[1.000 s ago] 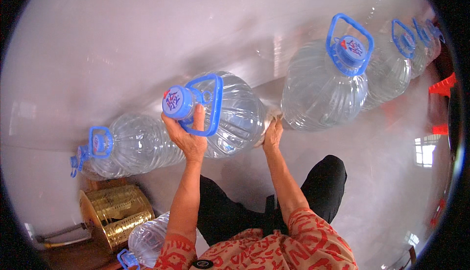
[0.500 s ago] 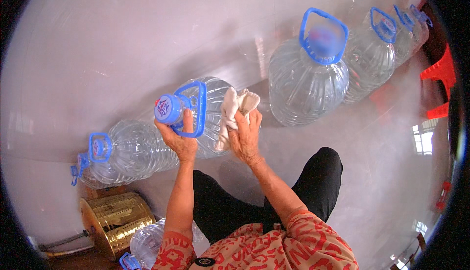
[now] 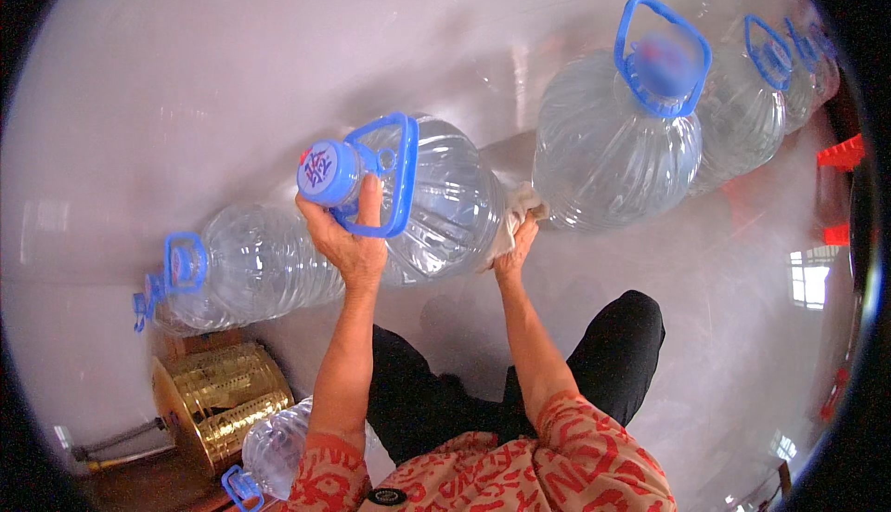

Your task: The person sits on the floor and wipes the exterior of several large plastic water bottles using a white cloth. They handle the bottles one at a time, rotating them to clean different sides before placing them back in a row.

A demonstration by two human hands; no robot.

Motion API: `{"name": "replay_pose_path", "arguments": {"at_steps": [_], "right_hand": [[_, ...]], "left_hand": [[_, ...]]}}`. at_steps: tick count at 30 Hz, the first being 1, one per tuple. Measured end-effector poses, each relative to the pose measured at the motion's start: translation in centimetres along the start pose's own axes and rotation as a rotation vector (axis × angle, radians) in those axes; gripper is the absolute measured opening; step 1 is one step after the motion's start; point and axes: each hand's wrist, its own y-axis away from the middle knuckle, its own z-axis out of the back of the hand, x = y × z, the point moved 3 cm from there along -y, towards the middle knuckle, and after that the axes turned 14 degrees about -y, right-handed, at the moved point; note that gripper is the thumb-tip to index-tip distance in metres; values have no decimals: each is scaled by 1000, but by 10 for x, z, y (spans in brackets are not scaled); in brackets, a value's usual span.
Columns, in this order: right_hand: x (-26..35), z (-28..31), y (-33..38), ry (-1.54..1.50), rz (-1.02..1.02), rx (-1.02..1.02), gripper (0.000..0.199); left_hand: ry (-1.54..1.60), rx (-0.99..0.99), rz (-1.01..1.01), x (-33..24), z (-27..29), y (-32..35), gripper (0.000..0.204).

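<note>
A large clear water jug [image 3: 450, 196] with a blue cap and a blue carry handle leans in front of me, its top toward the left. My left hand [image 3: 351, 243] is closed round its neck just under the cap, the thumb against the collar by the handle. My right hand [image 3: 517, 250] presses a cream cloth [image 3: 513, 224] to the jug's lower right side. Part of the cloth and the right fingertips are hidden behind the jug.
Another blue-capped jug [image 3: 617, 141] stands at the right, with several more behind it. More jugs [image 3: 264, 266] line up at the left. Near my left side are a gold perforated drum [image 3: 223, 401] and another jug [image 3: 274, 447]. Red plastic furniture [image 3: 843, 153] shows at the right edge.
My right hand and the cloth have slid right and down, from the jug's upper body to its lower side. The left hand keeps its grip, and the jug has shifted slightly up and right.
</note>
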Motion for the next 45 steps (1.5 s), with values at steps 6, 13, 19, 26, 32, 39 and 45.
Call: {"name": "replay_pose_path", "arguments": {"at_steps": [6, 13, 19, 26, 32, 39, 45], "right_hand": [[-13, 3, 11, -422, -403, 43, 46], [104, 14, 12, -466, -177, 107, 35], [201, 36, 48, -190, 228, 297, 36], [272, 1, 11, 62, 857, 457, 33], [292, -58, -63, 195, 510, 551, 32], [289, -58, -49, 174, 593, 563, 32], [294, -21, 11, 111, 855, 449, 41]], "left_hand": [[-94, 10, 14, 5, 5, 0, 60], [-155, -3, 31, 7, 5, 1, 62], [-29, 59, 62, 3, 5, -2, 63], [249, 72, 33, 6, 10, -7, 62], [196, 109, 27, 9, 9, -7, 65], [202, 92, -24, 15, 6, -12, 53], [265, 129, 3, 5, 9, -9, 55]]}}
